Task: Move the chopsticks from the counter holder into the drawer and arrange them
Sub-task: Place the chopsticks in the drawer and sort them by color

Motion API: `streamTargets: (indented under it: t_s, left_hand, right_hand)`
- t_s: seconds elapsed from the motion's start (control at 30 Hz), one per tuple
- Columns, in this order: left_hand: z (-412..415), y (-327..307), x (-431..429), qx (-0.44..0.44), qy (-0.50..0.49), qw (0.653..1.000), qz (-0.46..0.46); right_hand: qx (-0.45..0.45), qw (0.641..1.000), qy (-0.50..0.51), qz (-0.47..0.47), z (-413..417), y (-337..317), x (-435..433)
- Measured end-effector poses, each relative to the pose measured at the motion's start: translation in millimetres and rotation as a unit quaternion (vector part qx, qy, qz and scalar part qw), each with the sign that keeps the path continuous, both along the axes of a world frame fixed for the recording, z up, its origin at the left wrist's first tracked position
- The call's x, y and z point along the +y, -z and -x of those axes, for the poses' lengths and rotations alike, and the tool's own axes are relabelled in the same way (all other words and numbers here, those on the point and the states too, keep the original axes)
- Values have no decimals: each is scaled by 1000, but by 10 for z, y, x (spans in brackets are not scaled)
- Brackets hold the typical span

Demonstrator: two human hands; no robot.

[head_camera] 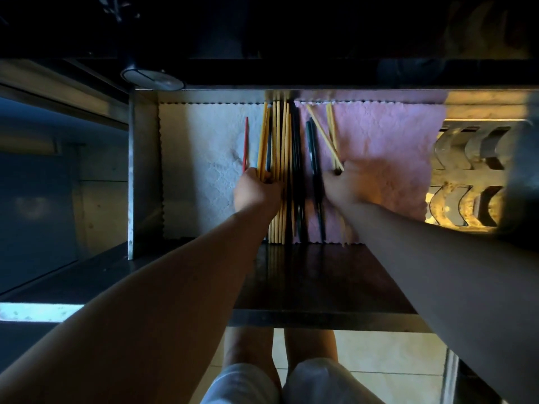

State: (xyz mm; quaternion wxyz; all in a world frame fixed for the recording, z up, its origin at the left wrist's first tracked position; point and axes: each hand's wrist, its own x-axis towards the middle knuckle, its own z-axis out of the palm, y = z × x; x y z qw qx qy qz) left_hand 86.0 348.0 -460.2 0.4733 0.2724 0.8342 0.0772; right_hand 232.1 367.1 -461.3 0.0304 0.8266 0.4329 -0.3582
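Chopsticks [280,158] lie rowed in the drawer [143,170]; my left hand [256,192] and right hand [347,185] each curl round a few. A careless pull could scatter the row.

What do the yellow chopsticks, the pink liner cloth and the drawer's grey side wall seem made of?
Yellow chopsticks: probably bamboo or wood, matte, evenly pale; plastic is possible.
Pink liner cloth: soft fabric, fluffy embossed texture, scalloped edge.
Grey side wall: sheet metal, likely stainless steel, brushed, dully reflective.
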Motion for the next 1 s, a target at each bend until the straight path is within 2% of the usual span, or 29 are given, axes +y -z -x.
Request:
streamTargets:
  t_s: [0.2, 0.33, 0.47, 0.7, 0.8, 0.93, 1.0]
  left_hand:
    - [-114, 52, 19, 31, 2, 1000, 4]
    - [-124, 34, 39, 16, -30, 999, 18]
    - [-44, 39, 53, 7, -20, 1000, 17]
    - [99, -4, 19, -29, -62, 998, 7]
    - [98, -12, 8, -21, -42, 999, 1]
    - [13, -22, 25, 4, -27, 999, -18]
    - [-38, -23, 23, -1, -34, 999, -31]
  right_hand:
    - [-4, 994, -92, -63, -119, -172, -70]
    - [35, 992, -52, -106, -45, -189, -121]
    - [113, 989, 13, -99, 51, -199, -139]
    - [196, 974, 61, -93, 212, -158, -153]
    - [202, 971, 83, -94, 239, -145, -149]
    - [145, 983, 81, -83, 249, -147, -117]
    - [151, 981, 97, -75, 253, -156, -105]
